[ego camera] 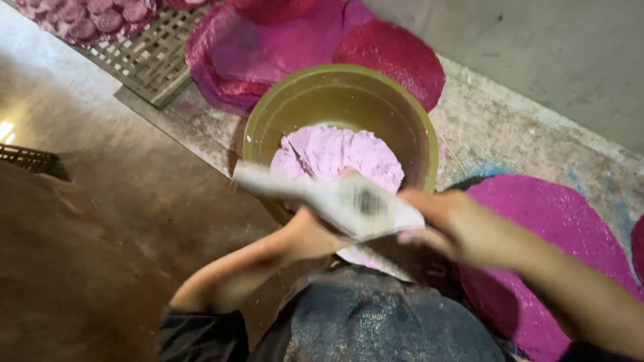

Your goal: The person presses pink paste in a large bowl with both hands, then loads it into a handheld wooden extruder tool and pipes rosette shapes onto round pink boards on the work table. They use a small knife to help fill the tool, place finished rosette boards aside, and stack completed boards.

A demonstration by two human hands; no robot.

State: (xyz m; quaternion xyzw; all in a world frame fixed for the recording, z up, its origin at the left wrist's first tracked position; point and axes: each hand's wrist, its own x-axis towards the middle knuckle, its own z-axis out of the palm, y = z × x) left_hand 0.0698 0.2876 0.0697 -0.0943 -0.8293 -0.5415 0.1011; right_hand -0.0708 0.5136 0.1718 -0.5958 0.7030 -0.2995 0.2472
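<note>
Both my hands hold a white crumpled paper or plastic wrapper point(335, 198), blurred by motion, over the near rim of an olive-green basin point(268, 114). My left hand point(312, 234) grips it from below at the middle. My right hand point(439, 218) pinches its right end. Inside the basin lies a mound of pale pink dough point(339, 153), partly hidden by the wrapper. My knees in dusty dark trousers point(376, 318) fill the bottom of the view.
Flat magenta round sheets point(396, 53) lie stacked behind the basin, and another big one point(550, 228) is on the floor at right. A woven bamboo tray point(151, 57) with small pink discs point(94, 19) stands at back left. Brown concrete floor lies to the left.
</note>
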